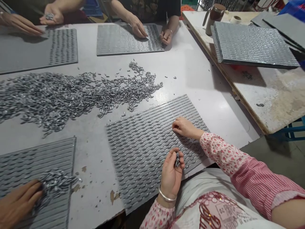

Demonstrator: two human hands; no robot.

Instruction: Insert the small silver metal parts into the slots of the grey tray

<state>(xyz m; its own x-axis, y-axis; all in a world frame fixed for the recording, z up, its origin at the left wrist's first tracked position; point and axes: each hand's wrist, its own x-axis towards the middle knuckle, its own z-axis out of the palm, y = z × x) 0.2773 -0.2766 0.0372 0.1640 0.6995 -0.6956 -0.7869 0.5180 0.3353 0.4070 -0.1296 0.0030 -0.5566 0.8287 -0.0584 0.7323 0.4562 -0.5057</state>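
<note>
The panel (143, 143) lies flat and slightly turned on the white surface (197, 73), directly in front of the person wearing the camera. It is a thin, gray, rectangular sheet covered in parallel ridges. Over the left and near parts the ridges run wavy, swelling around small oval bumps in regular rows; toward the far right edge they are straight, narrow and glossy, catching the light.

The left hand (173, 165), a silver bangle (167, 194) at its wrist, is turned palm up above the near edge of the panel, its grip curled around a small cluster of gray oval pieces (177, 159). The right hand (186, 127) is over the right part of the panel, its grip closed with the fingertips drawn together; whether a piece sits between them cannot be told.

Beyond the panel spreads a long, loose heap (71, 98) of the same glossy, pointed pieces. At the lower left, a co-worker's hand (21, 200) is beside more pieces on a second ridged panel (54, 152). Two more panels lie across the surface under other people's hands, and a stack of ridged panels (252, 44) rests on a side table (281, 95), near a brown mug (215, 17).
</note>
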